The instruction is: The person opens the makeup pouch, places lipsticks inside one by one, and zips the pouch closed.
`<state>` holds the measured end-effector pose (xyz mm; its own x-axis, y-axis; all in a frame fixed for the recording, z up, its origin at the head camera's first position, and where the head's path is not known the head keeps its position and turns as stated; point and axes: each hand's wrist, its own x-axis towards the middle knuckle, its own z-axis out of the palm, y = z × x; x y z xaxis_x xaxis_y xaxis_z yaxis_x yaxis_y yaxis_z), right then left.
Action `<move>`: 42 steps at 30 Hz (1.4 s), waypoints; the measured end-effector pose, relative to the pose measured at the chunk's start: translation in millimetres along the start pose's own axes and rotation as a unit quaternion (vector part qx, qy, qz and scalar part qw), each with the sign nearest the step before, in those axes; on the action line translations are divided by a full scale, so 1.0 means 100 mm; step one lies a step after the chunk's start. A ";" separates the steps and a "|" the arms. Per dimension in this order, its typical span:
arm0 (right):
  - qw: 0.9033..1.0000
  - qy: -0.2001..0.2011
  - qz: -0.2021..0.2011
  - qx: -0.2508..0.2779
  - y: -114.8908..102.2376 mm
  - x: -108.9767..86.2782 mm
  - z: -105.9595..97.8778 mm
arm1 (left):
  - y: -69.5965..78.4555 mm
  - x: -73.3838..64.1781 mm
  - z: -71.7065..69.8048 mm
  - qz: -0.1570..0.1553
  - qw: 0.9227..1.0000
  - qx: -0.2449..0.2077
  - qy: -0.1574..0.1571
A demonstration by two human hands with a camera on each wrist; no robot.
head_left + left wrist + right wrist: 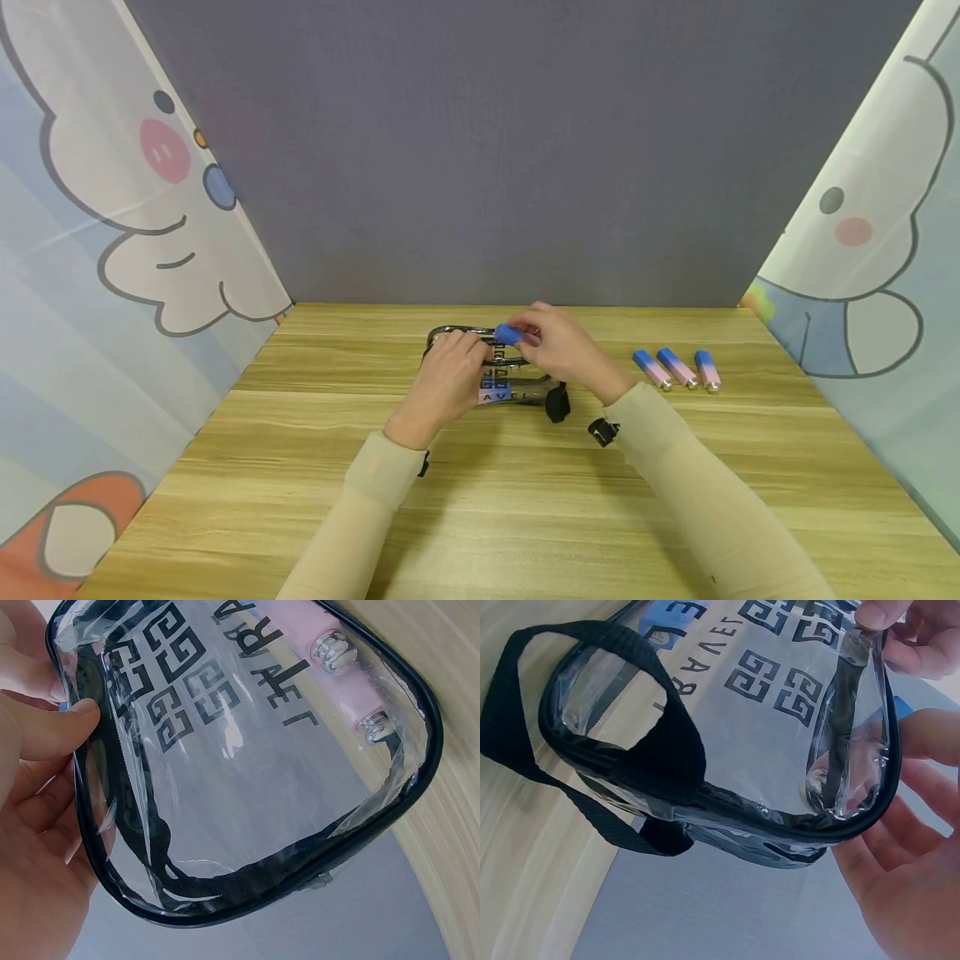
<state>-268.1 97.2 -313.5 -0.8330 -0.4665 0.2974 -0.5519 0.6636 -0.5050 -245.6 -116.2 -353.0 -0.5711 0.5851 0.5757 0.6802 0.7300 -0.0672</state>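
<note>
One blue-and-pink cosmetic tube (509, 335) is pinched by the fingers of the right hand (562, 343), its blue end turned toward the top of the clear zip-up travel bag (277, 772). Whether it has crossed the opening, I cannot tell. The left hand (452, 367) grips the bag's black-piped rim, thumb on one face and fingers behind, while the bag stands on the far half of the bench (247, 500).

Inside, at least two tubes (304, 630) show through the plastic near the lettering, their silver ends visible in the left wrist view. The bag therefore looks partly filled: two in, one at the mouth, three outside. Those three loose tubes (677, 367) lie side by side to the right, clear of both hands. A black webbing handle (502, 712) hangs from the bag's end. Beyond the bench rises a grey panel (517, 150).
</note>
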 end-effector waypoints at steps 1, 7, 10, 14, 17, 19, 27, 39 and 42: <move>1.000 -0.003 0.000 -0.007 0.00 0.01 0.00 | 0.00 0.00 0.00 0.000 1.000 0.000 0.000; 0.999 -0.020 0.009 -0.032 -0.02 0.04 0.00 | 0.00 0.01 0.00 0.000 1.000 0.003 0.002; 0.999 -0.028 0.010 -0.040 -0.04 0.06 -0.01 | 0.01 0.01 -0.01 -0.002 1.000 0.004 0.003; 0.998 -0.038 0.009 -0.048 -0.06 0.08 -0.02 | 0.01 0.02 0.00 -0.003 1.000 0.005 0.005; 0.998 -0.043 0.012 -0.053 -0.08 0.09 -0.02 | 0.00 0.02 0.00 -0.003 1.000 0.005 0.005; 0.997 -0.046 0.013 -0.058 -0.09 0.09 -0.03 | 0.00 0.02 0.00 -0.003 1.000 0.003 0.003; 0.997 -0.044 0.022 -0.060 -0.10 0.08 -0.03 | 0.01 0.01 -0.01 -0.007 1.000 -0.004 0.001; 0.997 -0.035 0.007 -0.067 -0.11 0.04 -0.09 | 0.01 0.01 -0.01 -0.011 1.000 -0.007 -0.002; 0.997 -0.037 0.004 -0.070 -0.11 0.04 -0.10 | 0.01 0.02 -0.01 -0.011 1.000 -0.007 -0.004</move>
<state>-265.8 93.9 -298.5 -0.8349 -0.4999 0.2302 -0.5499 0.7396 -0.3881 -245.3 -115.1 -351.1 -0.5900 0.5714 0.5705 0.6732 0.7382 -0.0432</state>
